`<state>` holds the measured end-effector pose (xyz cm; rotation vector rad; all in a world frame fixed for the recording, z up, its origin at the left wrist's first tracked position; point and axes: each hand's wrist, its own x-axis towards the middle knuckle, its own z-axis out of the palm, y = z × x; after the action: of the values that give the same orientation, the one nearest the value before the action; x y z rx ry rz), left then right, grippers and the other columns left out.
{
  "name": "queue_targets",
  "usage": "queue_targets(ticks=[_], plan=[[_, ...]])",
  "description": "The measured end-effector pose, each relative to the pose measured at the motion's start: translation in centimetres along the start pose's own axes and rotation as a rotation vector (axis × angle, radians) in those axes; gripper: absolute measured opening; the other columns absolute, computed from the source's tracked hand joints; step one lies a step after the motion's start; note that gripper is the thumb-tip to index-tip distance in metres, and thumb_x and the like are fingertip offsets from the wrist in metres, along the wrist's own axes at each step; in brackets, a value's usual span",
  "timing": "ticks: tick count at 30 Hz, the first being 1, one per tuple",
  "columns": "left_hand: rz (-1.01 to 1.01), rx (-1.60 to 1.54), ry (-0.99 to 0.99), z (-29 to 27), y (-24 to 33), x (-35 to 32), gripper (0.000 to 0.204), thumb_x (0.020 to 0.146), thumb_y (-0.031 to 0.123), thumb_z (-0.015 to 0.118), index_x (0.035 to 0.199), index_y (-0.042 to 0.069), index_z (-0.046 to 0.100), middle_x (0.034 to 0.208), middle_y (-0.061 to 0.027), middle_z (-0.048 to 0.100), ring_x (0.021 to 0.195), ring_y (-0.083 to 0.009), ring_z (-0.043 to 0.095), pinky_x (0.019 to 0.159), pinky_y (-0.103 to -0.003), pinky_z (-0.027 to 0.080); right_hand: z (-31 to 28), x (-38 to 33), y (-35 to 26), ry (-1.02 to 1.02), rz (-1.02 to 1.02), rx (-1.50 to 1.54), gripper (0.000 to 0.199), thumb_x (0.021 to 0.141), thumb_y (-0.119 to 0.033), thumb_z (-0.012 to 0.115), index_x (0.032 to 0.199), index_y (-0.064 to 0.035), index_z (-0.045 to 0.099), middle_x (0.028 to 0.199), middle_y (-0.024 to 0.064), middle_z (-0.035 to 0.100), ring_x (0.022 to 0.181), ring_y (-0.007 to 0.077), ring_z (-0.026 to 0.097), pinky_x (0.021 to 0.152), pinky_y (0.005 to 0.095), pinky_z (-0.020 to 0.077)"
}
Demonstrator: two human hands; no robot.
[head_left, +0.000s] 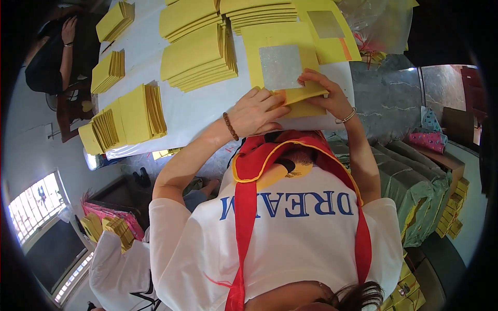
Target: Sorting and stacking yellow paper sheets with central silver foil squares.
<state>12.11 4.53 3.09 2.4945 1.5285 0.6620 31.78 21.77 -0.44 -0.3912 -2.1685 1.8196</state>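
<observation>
The person is at the near edge of the table (192,106), right of its middle, where a yellow sheet (275,35) lies flat with its silver panel (279,62) facing up. The sheet's near part rises in a fold (306,95), and both hands are on it.

The left hand (258,110) has its fingers bent and slightly apart over the fold, thumb towards the table's edge; I can't tell whether it pinches or only presses. The right hand (328,93) curves round the fold's right end, fingers reaching over towards the panel. Its thumb is out of my sight, so I can't say what it grips.

The crease could come out askew, I'd think, if one hand pulled harder than the other. Fingers dragged over the panel might smear or scuff it. The red apron (249,158) is close against the table's near edge, and leaning in might catch the sheet from below. Towards the table's far right, a second sheet (317,45) lies against the first and reaches the side edge; a sharp tug could shift it, even send it over. Left of the work, at mid-table, a thick stack (197,57) has uneven layers, and a wide swing of the left arm could knock it crooked.
</observation>
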Motion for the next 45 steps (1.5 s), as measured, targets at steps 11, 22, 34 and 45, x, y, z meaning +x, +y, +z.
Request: queue_targets(ticks=[11, 22, 34, 45], plan=[[-0.057, -0.303, 0.019, -0.1, -2.3, 0.5, 0.02, 0.077, 0.019, 0.065, 0.093, 0.009, 0.061, 0.097, -0.0072, 0.06, 0.081, -0.0247, 0.054, 0.074, -0.034, 0.048, -0.3, -0.1, 0.3, 0.098, 0.149, 0.342, 0.026, 0.087, -0.013, 0.054, 0.111, -0.003, 0.059, 0.117, 0.0056, 0.057, 0.124, 0.0183, 0.039, 0.102, 0.0305, 0.0293], [-0.703, -1.016, 0.022, -0.2, -3.2, 0.0, 0.01, 0.084, 0.009, 0.057, 0.086, 0.0, 0.06, 0.064, 0.0014, 0.053, 0.055, -0.003, 0.044, 0.049, -0.021, 0.036, -0.7, -0.5, 1.6, 0.079, 0.145, 0.284, 0.057, 0.076, -0.017, 0.068, 0.127, -0.0009, 0.046, 0.119, 0.005, 0.054, 0.113, 0.0132, 0.046, 0.096, 0.0271, 0.0351], [-0.648, -0.966, -0.046, -0.6, -3.3, 0.1, 0.013, 0.081, 0.009, 0.059, 0.087, -0.001, 0.065, 0.07, -0.0018, 0.061, 0.062, -0.0056, 0.052, 0.055, -0.022, 0.044, 0.1, 0.0, 0.3, 0.092, 0.179, 0.244, 0.049, 0.075, 0.0, 0.063, 0.122, -0.0027, 0.049, 0.124, 0.0067, 0.053, 0.119, 0.0162, 0.044, 0.102, 0.0295, 0.0316], [-0.449, -0.874, -0.159, -1.3, -3.4, 1.0, 0.009, 0.076, 0.006, 0.06, 0.083, 0.0, 0.063, 0.077, -0.0073, 0.062, 0.069, -0.014, 0.058, 0.064, -0.027, 0.047, -0.1, 0.1, 0.6, 0.017, 0.046, 0.075, 0.052, 0.073, 0.002, 0.063, 0.123, -0.0056, 0.049, 0.12, 0.009, 0.055, 0.118, 0.019, 0.046, 0.104, 0.0317, 0.0298]])
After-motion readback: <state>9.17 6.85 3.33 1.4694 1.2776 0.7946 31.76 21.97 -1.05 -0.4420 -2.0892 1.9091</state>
